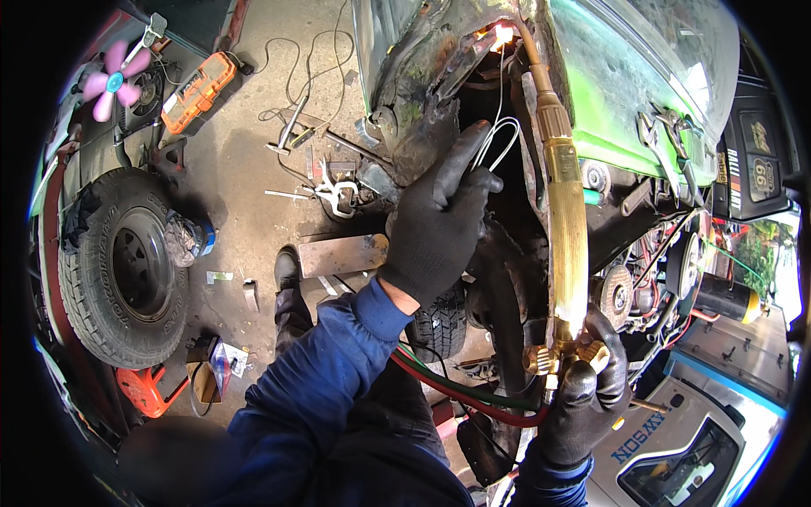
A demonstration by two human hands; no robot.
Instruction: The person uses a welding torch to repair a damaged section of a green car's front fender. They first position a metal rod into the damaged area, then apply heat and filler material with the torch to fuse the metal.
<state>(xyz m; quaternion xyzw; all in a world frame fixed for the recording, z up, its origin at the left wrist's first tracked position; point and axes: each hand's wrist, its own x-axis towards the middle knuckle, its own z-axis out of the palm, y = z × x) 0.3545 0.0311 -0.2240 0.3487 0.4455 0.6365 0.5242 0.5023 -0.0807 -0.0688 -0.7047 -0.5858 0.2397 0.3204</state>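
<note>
My left hand [441, 218], in a black glove, pinches a thin filler wire [511, 124] that is bent into a loop above the fingers. The wire's straight end runs up to a bright glowing spot [503, 35] on the rusty car body metal [414, 118]. My right hand [587, 397], also gloved, is closed around the valve end of a brass gas torch [567, 245], by its knobs. The torch's curved copper-coloured neck reaches the body metal beside the glow; its tip is hard to make out. A red hose [481, 408] and a green one trail from the torch.
Wrenches [655, 144] lie on the green fender [604, 106], above the exposed engine [646, 291]. On the floor at left are a spare wheel [127, 253], an orange case [198, 93], a hammer [291, 122] and a white clamp [336, 188]. A pink fan [114, 82] stands behind.
</note>
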